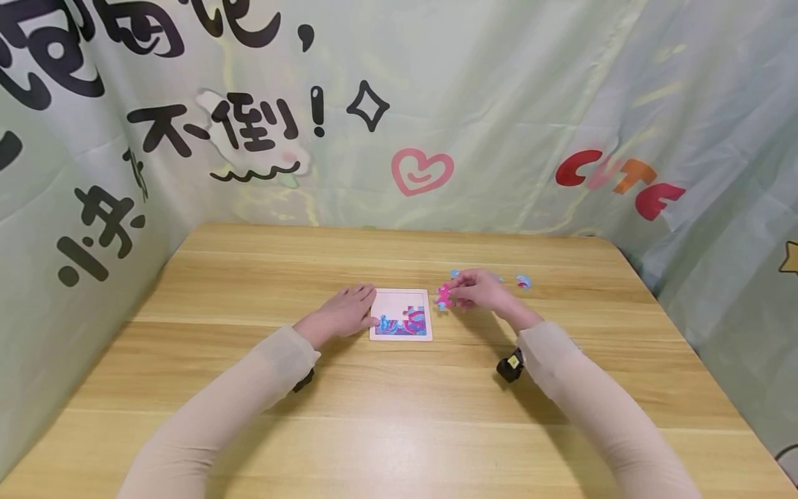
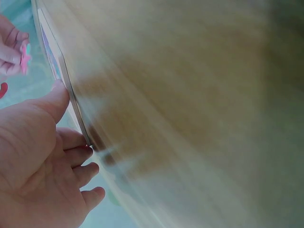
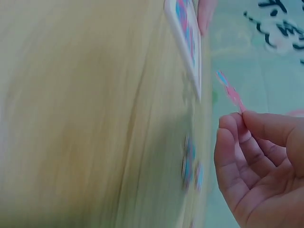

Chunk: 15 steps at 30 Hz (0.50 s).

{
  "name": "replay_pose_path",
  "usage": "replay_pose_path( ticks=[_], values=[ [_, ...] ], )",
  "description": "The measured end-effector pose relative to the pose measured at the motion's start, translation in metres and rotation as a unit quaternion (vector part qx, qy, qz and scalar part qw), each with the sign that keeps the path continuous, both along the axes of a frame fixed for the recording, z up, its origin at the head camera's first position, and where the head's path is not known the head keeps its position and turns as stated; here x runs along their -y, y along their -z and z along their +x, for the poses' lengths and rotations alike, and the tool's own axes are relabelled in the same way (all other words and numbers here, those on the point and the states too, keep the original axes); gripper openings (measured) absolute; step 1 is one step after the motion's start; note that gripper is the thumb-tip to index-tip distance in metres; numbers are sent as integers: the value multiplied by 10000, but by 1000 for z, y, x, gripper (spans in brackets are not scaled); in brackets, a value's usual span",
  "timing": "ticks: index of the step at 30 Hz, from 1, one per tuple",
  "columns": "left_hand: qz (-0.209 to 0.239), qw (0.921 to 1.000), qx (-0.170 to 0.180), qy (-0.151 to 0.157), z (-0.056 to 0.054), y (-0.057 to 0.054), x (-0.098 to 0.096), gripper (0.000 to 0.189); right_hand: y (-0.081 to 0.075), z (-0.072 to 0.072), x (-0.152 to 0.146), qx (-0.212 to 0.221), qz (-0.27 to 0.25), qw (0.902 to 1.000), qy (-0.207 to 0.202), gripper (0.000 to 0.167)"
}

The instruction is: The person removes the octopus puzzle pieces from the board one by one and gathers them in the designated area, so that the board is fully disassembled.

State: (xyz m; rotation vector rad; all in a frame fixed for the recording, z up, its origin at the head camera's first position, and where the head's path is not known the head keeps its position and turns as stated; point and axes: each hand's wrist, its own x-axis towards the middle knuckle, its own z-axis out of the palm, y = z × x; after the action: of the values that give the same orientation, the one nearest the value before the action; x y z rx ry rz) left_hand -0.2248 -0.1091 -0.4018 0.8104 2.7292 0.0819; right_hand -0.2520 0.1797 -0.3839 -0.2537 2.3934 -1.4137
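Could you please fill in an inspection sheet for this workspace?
Surface: light-brown wood-grain tabletop, shadowed beneath the arms.
Job's things: pale square puzzle tray, filled along its bottom and lower right; pink-and-blue jigsaw piece held beside it; loose blue-and-pink pieces farther right, some partly hidden.
Clutter: nothing seen.
Grippers: bare left hand touches the tray's left edge; bare right hand pinches the held piece.
Cables: thin black curve at far right; cannot tell whether it is one.
Surroundings: pale green printed fabric curtain.

"CUTE" [image 1: 633,175], "不倒!" [image 1: 254,123], both on fabric backdrop [image 1: 492,90]
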Motion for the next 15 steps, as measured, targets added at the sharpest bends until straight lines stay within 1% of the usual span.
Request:
replay_pose_path(
  ticks=[5, 7, 15],
  values=[
    [-41, 10000, 3, -15, 0, -1, -1, 70, 3, -2, -33, -72, 186, 9997, 105, 18],
    [-76, 10000, -8, -18, 0, -1, -1, 70, 5, -2, -44, -84, 337, 9993, 132, 18],
    [-63, 10000, -16, 13, 0, 1, -1, 70, 10, -7, -76, 167, 484, 9985, 209, 20]
  ],
)
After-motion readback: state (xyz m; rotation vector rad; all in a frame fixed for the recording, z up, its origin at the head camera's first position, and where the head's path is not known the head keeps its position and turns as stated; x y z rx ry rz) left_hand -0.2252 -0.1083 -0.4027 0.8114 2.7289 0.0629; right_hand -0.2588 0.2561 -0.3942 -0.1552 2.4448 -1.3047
